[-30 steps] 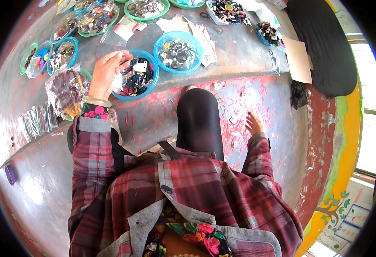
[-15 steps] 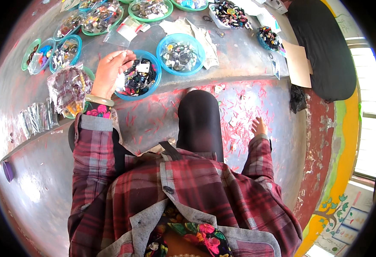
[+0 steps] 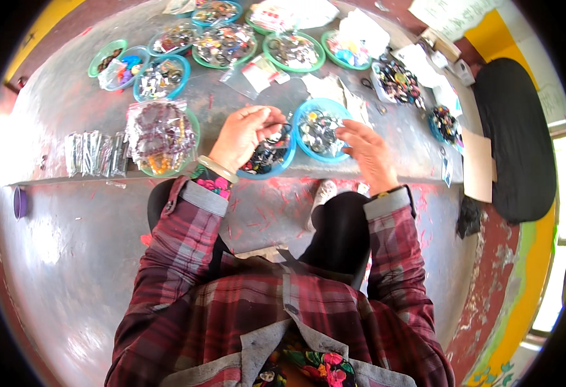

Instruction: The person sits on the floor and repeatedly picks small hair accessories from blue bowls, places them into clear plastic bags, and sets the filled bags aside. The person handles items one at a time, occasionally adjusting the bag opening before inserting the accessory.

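Bowls of small dark trinkets sit at the near edge of the grey worktop [image 3: 70,103]: one blue bowl [image 3: 265,169] under the left hand [image 3: 241,135], another blue bowl [image 3: 322,132] just right of it. Left hand's fingers are pinched together on a thin dark loop above the first bowl. Right hand [image 3: 370,151] hovers with fingers spread apart, touching the second bowl's right rim. Farther left lies a bagged bowl [image 3: 160,135] of beads.

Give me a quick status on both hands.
Left hand pinching a small dark piece over blue bowl. Right hand open beside second blue bowl. Nothing between them.
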{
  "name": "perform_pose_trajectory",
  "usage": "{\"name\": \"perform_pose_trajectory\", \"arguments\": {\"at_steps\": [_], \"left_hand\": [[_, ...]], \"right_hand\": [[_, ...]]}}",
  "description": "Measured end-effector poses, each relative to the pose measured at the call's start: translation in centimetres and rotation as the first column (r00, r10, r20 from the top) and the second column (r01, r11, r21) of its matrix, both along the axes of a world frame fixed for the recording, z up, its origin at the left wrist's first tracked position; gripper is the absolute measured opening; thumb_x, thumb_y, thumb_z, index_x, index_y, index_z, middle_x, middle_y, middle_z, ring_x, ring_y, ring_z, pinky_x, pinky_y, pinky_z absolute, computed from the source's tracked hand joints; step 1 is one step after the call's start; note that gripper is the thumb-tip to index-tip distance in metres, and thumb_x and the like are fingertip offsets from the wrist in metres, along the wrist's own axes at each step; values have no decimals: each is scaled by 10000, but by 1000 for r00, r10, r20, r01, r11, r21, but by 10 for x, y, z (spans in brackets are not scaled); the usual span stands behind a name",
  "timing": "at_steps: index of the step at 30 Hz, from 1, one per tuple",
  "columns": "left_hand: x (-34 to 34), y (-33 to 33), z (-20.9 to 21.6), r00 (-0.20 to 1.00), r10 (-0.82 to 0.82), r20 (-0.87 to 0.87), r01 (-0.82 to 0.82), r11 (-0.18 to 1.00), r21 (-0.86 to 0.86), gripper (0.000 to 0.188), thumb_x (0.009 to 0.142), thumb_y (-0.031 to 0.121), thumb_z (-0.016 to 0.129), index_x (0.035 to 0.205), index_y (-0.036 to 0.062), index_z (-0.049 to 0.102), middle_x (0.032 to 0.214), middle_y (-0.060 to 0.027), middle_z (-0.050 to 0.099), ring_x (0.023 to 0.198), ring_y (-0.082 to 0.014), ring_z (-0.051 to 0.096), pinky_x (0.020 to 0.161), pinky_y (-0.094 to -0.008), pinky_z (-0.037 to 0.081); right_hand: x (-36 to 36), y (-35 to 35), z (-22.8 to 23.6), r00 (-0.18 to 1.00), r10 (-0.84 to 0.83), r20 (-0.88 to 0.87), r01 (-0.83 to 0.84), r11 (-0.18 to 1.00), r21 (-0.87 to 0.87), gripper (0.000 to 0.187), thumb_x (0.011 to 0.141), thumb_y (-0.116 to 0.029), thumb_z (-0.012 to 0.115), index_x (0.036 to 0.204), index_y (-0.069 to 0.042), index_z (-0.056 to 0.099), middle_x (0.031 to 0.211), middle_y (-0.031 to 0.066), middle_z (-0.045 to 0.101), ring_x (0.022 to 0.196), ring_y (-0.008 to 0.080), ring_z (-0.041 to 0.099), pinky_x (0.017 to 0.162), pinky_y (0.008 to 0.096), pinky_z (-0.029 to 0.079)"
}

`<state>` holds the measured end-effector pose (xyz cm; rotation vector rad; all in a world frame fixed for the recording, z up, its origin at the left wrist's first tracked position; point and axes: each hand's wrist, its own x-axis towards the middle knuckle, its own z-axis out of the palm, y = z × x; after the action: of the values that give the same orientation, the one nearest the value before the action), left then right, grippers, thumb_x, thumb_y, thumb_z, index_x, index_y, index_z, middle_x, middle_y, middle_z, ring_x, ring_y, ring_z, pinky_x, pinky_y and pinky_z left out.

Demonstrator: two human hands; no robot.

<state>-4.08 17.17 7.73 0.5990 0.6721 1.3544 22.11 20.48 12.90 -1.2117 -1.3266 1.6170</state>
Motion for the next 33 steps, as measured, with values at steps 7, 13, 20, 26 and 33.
{"name": "perform_pose_trajectory", "arguments": {"at_steps": [7, 13, 20, 26, 33], "left_hand": [[-10, -1, 8, 996, 90, 26, -91, 995, 35, 220, 926, 118, 457, 1018, -52, 562, 999, -155, 598, 930, -215, 598, 860, -330, 493], [-11, -2, 13, 993, 116, -19, -116, 993, -26, 205, 915, 111, 484, 1025, -40, 569, 991, -134, 604, 925, -210, 601, 849, -321, 500], [-8, -1, 12, 984, 97, -146, -103, 994, -34, 202, 864, 51, 563, 1022, -74, 566, 996, -127, 605, 897, -196, 611, 838, -299, 507], [-6, 0, 16, 977, 108, -183, -121, 991, -60, 203, 862, 51, 566, 1001, -98, 573, 970, -142, 612, 884, -194, 615, 829, -294, 514], [-7, 1, 12, 982, 16, -189, -25, 999, -42, 202, 882, 68, 538, 992, -97, 574, 984, -140, 607, 893, -188, 613, 824, -295, 521]], "right_hand": [[-98, 26, -25, 964, 180, -196, -194, 979, -57, 211, 768, -83, 678, 960, -4, 641, 822, 6, 644, 698, 62, 530, 642, 206, 401], [-109, 26, -36, 960, 87, -266, -93, 996, -12, 90, 763, -50, 678, 843, -9, 670, 742, 0, 633, 632, 52, 509, 583, 183, 386], [-106, 26, -33, 983, 73, -166, -58, 994, 90, 85, 768, -55, 676, 837, -4, 671, 730, -3, 624, 641, 53, 509, 591, 183, 393], [-99, 29, -34, 989, 107, -103, -91, 984, 150, 93, 775, -45, 667, 854, 6, 669, 748, 1, 628, 678, 56, 529, 621, 183, 411], [-95, 28, -28, 970, 197, -145, -181, 977, 112, 118, 773, -19, 657, 888, -2, 677, 794, 16, 651, 733, 70, 567, 663, 197, 443]]}}
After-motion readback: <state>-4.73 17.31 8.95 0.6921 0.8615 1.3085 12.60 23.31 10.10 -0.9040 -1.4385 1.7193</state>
